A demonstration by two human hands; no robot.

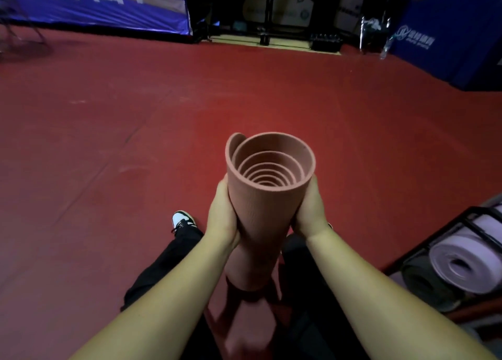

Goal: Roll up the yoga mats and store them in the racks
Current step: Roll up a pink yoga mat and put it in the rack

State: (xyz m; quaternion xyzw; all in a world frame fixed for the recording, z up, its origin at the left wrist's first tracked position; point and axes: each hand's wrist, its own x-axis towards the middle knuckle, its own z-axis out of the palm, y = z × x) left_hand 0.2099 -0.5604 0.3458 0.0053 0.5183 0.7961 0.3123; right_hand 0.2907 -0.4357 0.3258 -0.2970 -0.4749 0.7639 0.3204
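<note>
A rolled pink yoga mat (264, 204) stands upright in front of me, its spiral top end facing the camera and its lower end near the floor between my legs. My left hand (221, 215) grips its left side just below the top. My right hand (309, 213) grips the right side at the same height. At the lower right stands a black metal rack (461, 225) holding a rolled pale lilac mat (464, 264) and a dark rolled mat (423, 279) beside it.
Red sports floor (135, 142) stretches ahead. Blue banners (103, 3) line the far left and a blue padded barrier (456, 39) the far right. Dark equipment and a doorway sit at the back centre. My shoe (183, 219) and black trouser legs are below the mat.
</note>
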